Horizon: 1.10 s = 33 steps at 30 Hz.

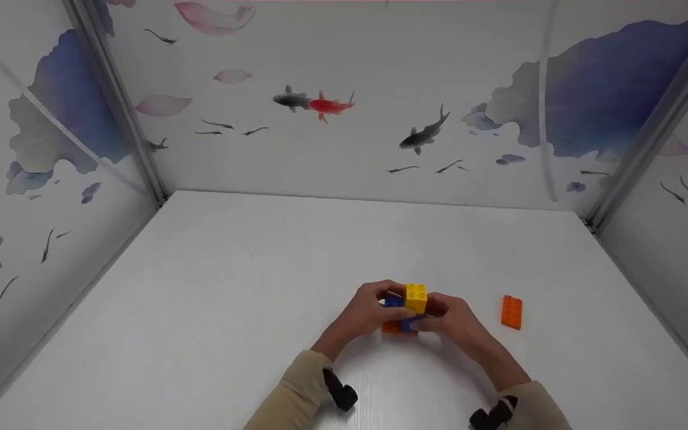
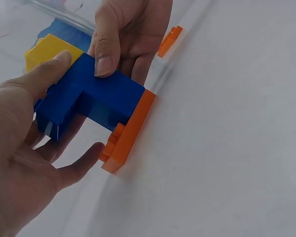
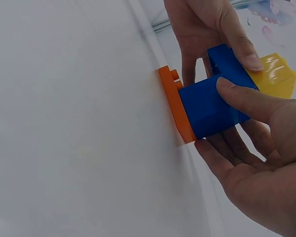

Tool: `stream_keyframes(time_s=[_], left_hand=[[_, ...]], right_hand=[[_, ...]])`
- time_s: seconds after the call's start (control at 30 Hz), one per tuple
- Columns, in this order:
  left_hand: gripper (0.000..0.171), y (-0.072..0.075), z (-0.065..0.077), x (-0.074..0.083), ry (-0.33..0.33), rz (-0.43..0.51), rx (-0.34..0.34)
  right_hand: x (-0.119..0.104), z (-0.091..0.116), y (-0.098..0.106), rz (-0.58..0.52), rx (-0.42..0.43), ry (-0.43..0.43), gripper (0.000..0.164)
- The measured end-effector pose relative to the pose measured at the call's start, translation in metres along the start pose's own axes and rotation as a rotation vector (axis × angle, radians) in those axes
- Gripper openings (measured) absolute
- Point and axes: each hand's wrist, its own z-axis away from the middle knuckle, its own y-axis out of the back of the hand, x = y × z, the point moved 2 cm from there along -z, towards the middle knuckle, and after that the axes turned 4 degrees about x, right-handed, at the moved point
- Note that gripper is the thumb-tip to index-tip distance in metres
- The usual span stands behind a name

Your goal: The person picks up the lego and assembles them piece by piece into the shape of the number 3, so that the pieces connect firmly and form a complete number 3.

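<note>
Both hands grip one stack of studded toy building bricks. It has an orange plate [image 1: 399, 332] at the bottom, blue bricks [image 2: 101, 89] above it and a yellow brick [image 1: 415, 298] on top. The upper blue part juts out to the left over the plate. From the left, my left hand [image 1: 368, 310] has its thumb at the joint of yellow and blue, its fingers around the overhanging blue end and a fingertip by the plate's studs. My right hand [image 1: 457, 319] holds the blue bricks from the right, thumb on their near face [image 3: 207, 106], fingers behind.
Another orange plate [image 1: 512, 312] lies on the white table [image 1: 230, 269] to the right of my right hand. White panels printed with fish and petals [image 1: 344, 155] enclose the table at the back and sides, with metal posts [image 1: 123, 113] at the corners.
</note>
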Motion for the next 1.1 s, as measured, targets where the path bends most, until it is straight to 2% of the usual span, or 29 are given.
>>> stream_keyframes(time_s=[0.23,0.47,0.57,0.77,0.9,1.1], left_hand=[[0.037,-0.005,-0.003,0.000,0.003,-0.004,0.009],[0.038,-0.008,-0.004,-0.002,0.046,0.020,0.002],[0.041,-0.008,-0.005,-0.002,0.067,0.020,0.005],[0.044,-0.006,-0.005,-0.005,0.088,-0.014,0.016],[0.045,-0.005,-0.003,-0.008,0.091,-0.029,0.008],[0.046,-0.002,-0.002,-0.010,0.086,-0.028,0.009]], right_hand=[[-0.006,0.005,0.014,0.053,-0.050,0.055,0.050],[-0.020,0.013,0.048,0.040,-0.066,0.069,0.053],[-0.026,0.017,0.065,0.064,-0.027,0.074,0.052],[-0.031,0.026,0.096,0.148,0.112,0.083,0.055],[-0.028,0.031,0.113,0.172,0.183,0.113,0.058],[-0.011,0.033,0.141,0.209,0.226,0.179,0.066]])
